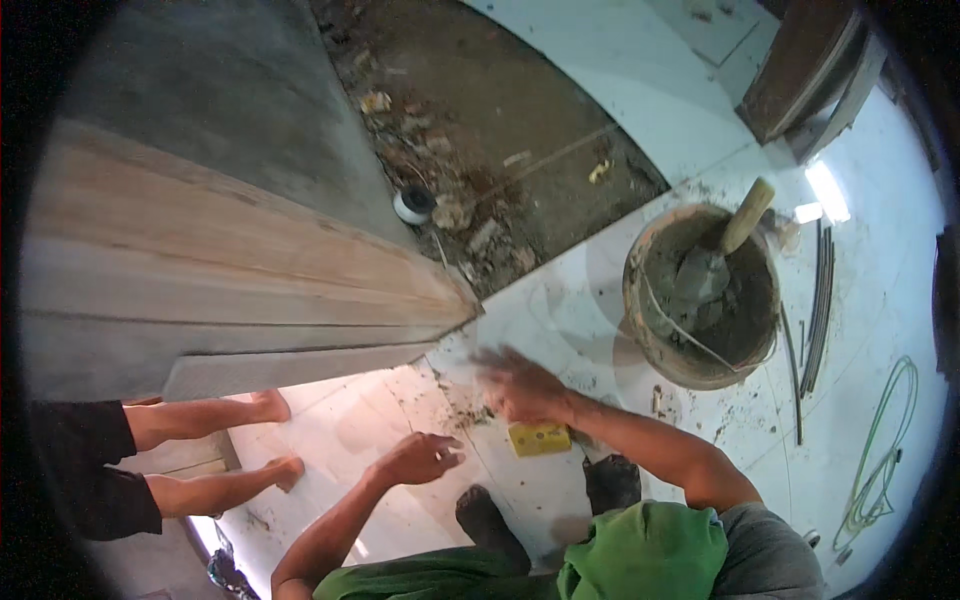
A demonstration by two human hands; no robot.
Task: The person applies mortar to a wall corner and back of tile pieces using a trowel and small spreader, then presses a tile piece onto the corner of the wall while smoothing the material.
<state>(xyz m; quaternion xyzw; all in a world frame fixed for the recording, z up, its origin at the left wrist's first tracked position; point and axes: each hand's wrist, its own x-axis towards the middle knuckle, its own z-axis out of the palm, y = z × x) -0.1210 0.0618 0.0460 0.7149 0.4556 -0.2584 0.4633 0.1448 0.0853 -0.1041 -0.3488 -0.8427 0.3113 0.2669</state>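
- White glossy floor tiles (620,120) spread under you, smeared with grey mortar specks; beyond them lies a bare, rubble-strewn patch of unfinished floor (470,130).
- Your right hand (520,385) is motion-blurred, so its fingers are hard to make out; it looks spread flat and low over the tile, holding nothing, beside a small clump of mortar (470,415).
- Your left hand (418,458) hangs loose with fingers half curled, empty, a little nearer to you than the right.
- Your yellow sponge (539,438) lies flat on the tile just below the right wrist, partly shaded by the forearm; its long axis runs roughly left to right, tilted slightly up at the right end.
- Your dark boots (612,482) show only in part, cut off by your green shirt (640,550).
- Your mortar bucket (640,300) stands to the right of the hand, well apart, with a trowel (715,262) stuck in the mix, its wooden handle pointing up and to the right.
- Another person's bare legs (215,415) reach in from the left, partly hidden beneath a leaning wooden plank (230,260).
- You can see a green hose (880,450) coiled at the far right edge, dim and bent by the lens.
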